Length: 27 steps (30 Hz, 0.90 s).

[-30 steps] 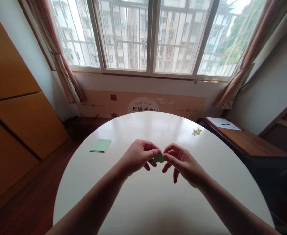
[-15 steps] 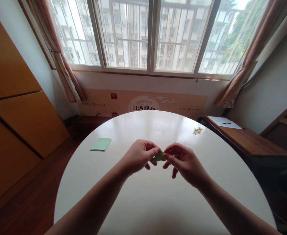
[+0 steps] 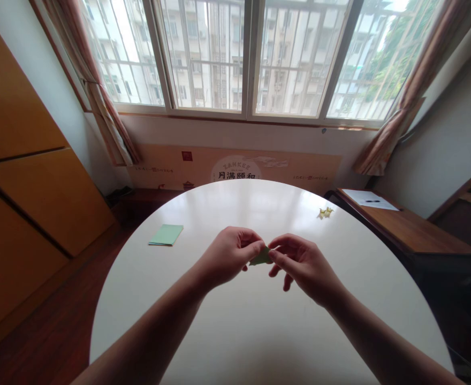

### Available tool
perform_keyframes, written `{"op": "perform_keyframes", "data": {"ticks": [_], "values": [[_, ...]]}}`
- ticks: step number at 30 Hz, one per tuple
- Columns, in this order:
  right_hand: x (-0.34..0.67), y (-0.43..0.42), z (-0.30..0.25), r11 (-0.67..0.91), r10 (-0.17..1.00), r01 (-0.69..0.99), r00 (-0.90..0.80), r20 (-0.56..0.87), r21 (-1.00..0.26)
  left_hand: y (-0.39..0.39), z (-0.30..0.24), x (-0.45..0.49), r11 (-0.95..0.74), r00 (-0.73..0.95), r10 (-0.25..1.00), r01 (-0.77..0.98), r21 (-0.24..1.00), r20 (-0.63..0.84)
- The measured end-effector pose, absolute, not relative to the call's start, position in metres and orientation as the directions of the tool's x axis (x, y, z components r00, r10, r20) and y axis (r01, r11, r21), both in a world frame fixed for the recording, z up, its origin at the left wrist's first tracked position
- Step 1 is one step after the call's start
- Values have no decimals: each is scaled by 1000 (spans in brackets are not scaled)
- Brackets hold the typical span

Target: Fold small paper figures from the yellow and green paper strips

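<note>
A: Where are the hands?

B: Above the middle of the counter (image 3: 235, 331), close together. The left hand (image 3: 229, 259) has its thumb and forefinger clamped on the left end of a small folded piece of green paper (image 3: 260, 259); the right hand (image 3: 302, 262) pinches the other end, with its lower fingers spread apart beneath.

A: Any lettering on that paper?

B: None that I can read. The counter is round, white and glossy, reflecting the daylight. Toward its left edge lies a stack of pale green square paper (image 3: 166, 235); near its far right edge stand small yellow folded-paper figures (image 3: 326, 212).

A: And past the counter?

B: An orange-brown wooden cabinet (image 3: 38, 198) on the left, over a dark reddish floor (image 3: 54, 305). On the right, a wooden side table (image 3: 420, 230) bears a white sheet (image 3: 358, 197) with a dark pen (image 3: 372, 201) lying on it; any writing there is too small to read.

A: What does the beige panel (image 3: 311, 166) say?

B: "月满颐和", with what looks like "ZANKEE" arched above. The script at both sides is illegible. Above it, tied patterned curtains (image 3: 107, 125) flank a barred sliding window (image 3: 248, 59), with apartment blocks (image 3: 195, 53) and greenery (image 3: 394, 61) outside.
</note>
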State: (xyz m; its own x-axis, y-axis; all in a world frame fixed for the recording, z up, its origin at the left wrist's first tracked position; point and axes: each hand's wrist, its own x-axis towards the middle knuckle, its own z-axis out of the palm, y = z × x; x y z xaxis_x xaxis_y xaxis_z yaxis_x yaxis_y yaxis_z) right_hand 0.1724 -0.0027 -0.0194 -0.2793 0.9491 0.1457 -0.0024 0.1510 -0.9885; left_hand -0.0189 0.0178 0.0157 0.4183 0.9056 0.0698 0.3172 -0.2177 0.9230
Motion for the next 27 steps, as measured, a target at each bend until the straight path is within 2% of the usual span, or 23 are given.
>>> {"op": "perform_keyframes", "data": {"ticks": [5, 12, 20, 27], "values": [[174, -2, -16, 71, 945, 7, -320, 65, -997, 19, 18, -18, -165, 403, 915, 329, 930, 19], [178, -6, -14, 39, 966, -72, -253, 56, -997, 18, 25, -20, 52, 356, 927, 191, 980, -119], [175, -10, -11, 79, 976, -58, -199, 89, -995, 15, 28, -21, -35, 380, 924, 218, 975, -52], [172, -10, -12, 98, 968, -39, -227, 105, -994, 15, 25, -21, -72, 397, 918, 217, 974, -20]]}}
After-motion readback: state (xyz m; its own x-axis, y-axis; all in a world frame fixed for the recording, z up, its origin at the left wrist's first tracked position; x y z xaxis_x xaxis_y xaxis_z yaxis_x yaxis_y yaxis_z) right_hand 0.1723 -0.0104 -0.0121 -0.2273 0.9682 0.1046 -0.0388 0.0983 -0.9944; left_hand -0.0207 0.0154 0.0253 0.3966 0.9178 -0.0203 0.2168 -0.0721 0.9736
